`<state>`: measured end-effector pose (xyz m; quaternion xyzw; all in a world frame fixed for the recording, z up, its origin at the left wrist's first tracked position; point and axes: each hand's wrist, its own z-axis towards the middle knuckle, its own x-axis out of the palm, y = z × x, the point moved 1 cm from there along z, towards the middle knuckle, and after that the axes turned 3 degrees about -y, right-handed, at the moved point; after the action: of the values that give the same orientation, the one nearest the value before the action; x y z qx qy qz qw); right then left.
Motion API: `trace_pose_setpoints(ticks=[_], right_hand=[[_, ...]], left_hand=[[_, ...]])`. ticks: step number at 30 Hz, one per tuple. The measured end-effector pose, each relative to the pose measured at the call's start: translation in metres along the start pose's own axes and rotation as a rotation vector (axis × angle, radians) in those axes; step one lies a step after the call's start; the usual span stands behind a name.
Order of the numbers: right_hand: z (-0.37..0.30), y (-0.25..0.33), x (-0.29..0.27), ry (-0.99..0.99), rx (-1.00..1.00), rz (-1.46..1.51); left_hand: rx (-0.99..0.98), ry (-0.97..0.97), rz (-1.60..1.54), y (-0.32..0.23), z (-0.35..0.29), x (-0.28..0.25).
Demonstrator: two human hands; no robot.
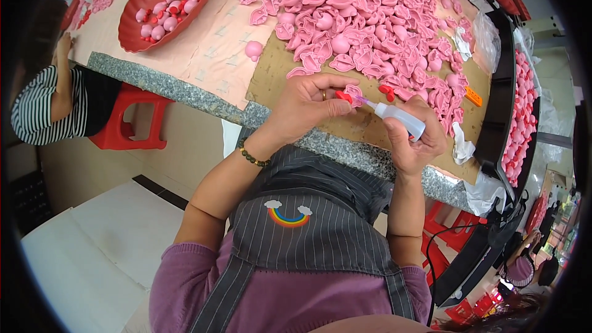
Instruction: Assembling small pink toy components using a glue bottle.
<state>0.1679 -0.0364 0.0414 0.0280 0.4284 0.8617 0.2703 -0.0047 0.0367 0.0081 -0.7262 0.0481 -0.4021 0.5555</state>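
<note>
A small pink and red piece (350,94) was pinched in the left hand (306,106) fingers. The glue bottle (399,118), gripped by the right hand (416,142), was angled left, its tip touching the piece.

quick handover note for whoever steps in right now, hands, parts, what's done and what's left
Left hand: grip closed on a small pink plastic toy piece with a red part, held over the brown cardboard sheet.
Right hand: grip closed on a small white squeeze bottle with a thin nozzle, its tip at the held piece.
Parts: big heap of loose pink plastic shells and round pink heads on the cardboard; a loose red piece beside the hands.
Done: the red oval tray at far left holds pink heads with red parts.
Left: the heap looks mostly unworked.
</note>
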Motion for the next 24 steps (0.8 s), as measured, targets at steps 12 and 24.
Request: trace_pose_setpoints(ticks=[12,24], right_hand=[[-0.0014,-0.0017,-0.0007,-0.008,0.002,0.009],[-0.002,-0.0029,-0.0003,-0.007,-0.025,-0.002]], left_hand=[[-0.001,0.007,0.023,0.0015,0.0004,-0.0016],[-0.019,0.011,0.021,0.0007,-0.0001,-0.001]])
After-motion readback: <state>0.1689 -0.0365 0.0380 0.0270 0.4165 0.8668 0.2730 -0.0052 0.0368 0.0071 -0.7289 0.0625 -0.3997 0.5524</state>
